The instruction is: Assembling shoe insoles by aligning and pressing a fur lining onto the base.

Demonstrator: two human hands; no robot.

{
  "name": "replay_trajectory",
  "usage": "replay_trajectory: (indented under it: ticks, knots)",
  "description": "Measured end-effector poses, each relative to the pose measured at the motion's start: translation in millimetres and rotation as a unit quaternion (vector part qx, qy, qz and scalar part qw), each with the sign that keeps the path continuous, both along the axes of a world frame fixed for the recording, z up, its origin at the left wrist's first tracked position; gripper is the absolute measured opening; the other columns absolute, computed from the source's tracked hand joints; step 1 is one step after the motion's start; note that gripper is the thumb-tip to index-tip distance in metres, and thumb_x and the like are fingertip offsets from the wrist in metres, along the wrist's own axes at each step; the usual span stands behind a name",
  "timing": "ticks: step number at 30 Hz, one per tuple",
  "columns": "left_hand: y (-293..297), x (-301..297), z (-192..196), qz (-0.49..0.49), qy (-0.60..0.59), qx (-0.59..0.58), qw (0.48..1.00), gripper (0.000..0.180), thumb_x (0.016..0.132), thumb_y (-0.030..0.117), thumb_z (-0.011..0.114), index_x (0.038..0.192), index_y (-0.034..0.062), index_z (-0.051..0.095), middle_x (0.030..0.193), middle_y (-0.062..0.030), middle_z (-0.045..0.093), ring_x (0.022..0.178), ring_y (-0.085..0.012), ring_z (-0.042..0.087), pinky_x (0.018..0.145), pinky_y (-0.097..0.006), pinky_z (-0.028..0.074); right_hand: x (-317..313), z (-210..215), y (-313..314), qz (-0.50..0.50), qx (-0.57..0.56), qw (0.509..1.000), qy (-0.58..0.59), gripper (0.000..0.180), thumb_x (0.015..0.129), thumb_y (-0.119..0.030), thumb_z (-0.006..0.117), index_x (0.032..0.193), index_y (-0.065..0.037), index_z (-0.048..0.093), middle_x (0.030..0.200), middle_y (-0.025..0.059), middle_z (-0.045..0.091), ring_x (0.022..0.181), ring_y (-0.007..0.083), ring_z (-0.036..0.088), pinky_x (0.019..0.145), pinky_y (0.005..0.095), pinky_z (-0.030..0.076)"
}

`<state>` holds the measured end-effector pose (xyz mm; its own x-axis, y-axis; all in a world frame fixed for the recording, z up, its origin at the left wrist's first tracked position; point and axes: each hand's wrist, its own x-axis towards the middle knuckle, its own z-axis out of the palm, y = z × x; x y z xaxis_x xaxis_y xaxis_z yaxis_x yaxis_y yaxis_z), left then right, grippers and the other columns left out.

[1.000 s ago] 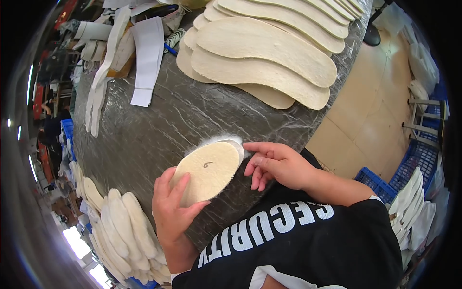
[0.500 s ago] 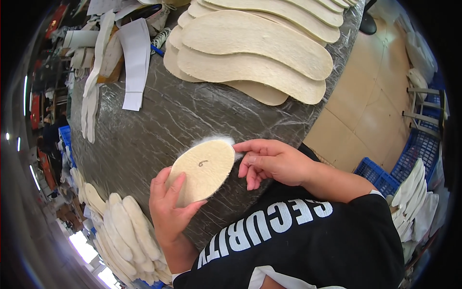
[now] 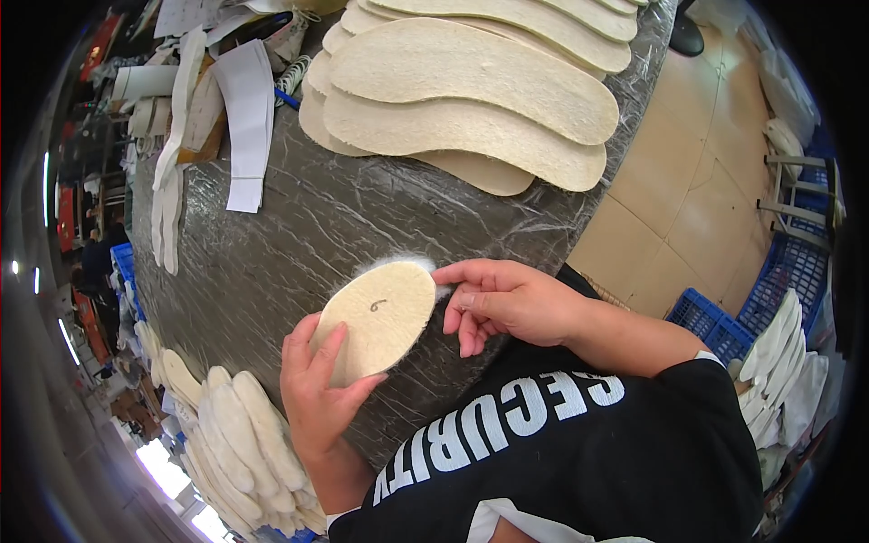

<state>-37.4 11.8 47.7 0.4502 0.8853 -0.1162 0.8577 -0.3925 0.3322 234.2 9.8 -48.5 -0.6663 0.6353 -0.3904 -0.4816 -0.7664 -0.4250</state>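
My left hand [image 3: 321,385] grips the near end of a cream felt insole [image 3: 385,312], with the thumb below and the fingers over its face. White fleece shows along the insole's far edge, and a small dark handwritten mark sits on its upper face. With its index finger stretched out, my right hand [image 3: 507,303] touches the insole's right edge at the fingertip. The other fingers of that hand are loosely bent and apart, with nothing visible between them. Several larger cream insoles [image 3: 471,77] lie overlapping at the far side of the table.
A dark, plastic-covered table [image 3: 299,226] lies under my hands. White paper strips [image 3: 244,127] rest at its far left beside clutter. A pile of fleecy insoles [image 3: 244,434] stands at lower left. Blue crates [image 3: 711,321] and a metal frame [image 3: 797,195] are on the right.
The view has shifted slightly, so the table and stacked insoles sit a little further left. Both hands keep nearly the same pose on the insole.
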Motion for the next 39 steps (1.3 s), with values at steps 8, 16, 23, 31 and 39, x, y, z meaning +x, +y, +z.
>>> replay_trajectory:
  ticks: [8, 16, 23, 31, 39]
  knots:
    - [5, 9, -1, -0.009, -0.003, 0.041, 0.999, 0.072, 0.045, 0.025, 0.088, 0.109, 0.001, 0.066, 0.12, -0.0183, 0.058, 0.099, -0.0364, 0.057, 0.083, -0.043, 0.049, 1, 2, 2, 0.004, -0.004, 1.0, 0.009, 0.043, 0.1, -0.009, 0.045, 0.14, 0.001, 0.035, 0.097, 0.0126, 0.063, 0.076, 0.0193, 0.067, 0.068, 0.0277, 0.052]
    - [11, 10, -3, -0.008, 0.017, 0.005, 1.0, 0.072, 0.05, 0.025, 0.088, 0.113, 0.001, 0.064, 0.124, -0.0199, 0.054, 0.111, -0.0375, 0.055, 0.093, -0.043, 0.046, 1, 5, 1, -0.006, 0.006, 1.0, -0.012, 0.048, 0.099, -0.006, 0.044, 0.144, 0.001, 0.029, 0.098, 0.0128, 0.063, 0.076, 0.0181, 0.066, 0.07, 0.0283, 0.052]
    - [17, 14, -4, -0.011, 0.028, 0.011, 0.999, 0.072, 0.048, 0.023, 0.088, 0.113, 0.0011, 0.064, 0.125, -0.0193, 0.055, 0.112, -0.0367, 0.056, 0.093, -0.042, 0.046, 0, 14, -22, -0.021, 0.067, 0.991, -0.113, 0.035, 0.101, -0.01, 0.041, 0.134, 0.001, 0.037, 0.092, 0.0111, 0.062, 0.073, 0.016, 0.066, 0.068, 0.0269, 0.052]
    - [22, 10, -12, -0.014, 0.032, 0.019, 0.999, 0.072, 0.049, 0.022, 0.089, 0.114, 0.001, 0.064, 0.124, -0.0188, 0.055, 0.111, -0.0362, 0.056, 0.093, -0.041, 0.046, -19, 20, -28, 0.161, 0.256, 0.94, -0.156, 0.047, 0.095, 0.0, 0.038, 0.141, 0.002, 0.035, 0.093, 0.0142, 0.062, 0.073, 0.0179, 0.069, 0.069, 0.0302, 0.056]
    - [33, 6, -11, -0.022, -0.018, -0.041, 0.999, 0.068, 0.054, 0.034, 0.088, 0.11, -0.0004, 0.067, 0.121, -0.019, 0.057, 0.107, -0.0351, 0.059, 0.089, -0.04, 0.049, -37, 31, -25, 0.203, 0.404, 0.862, -0.228, 0.058, 0.095, -0.007, 0.042, 0.149, -0.002, 0.02, 0.072, 0.0218, 0.065, 0.068, 0.0326, 0.068, 0.066, 0.0422, 0.054]
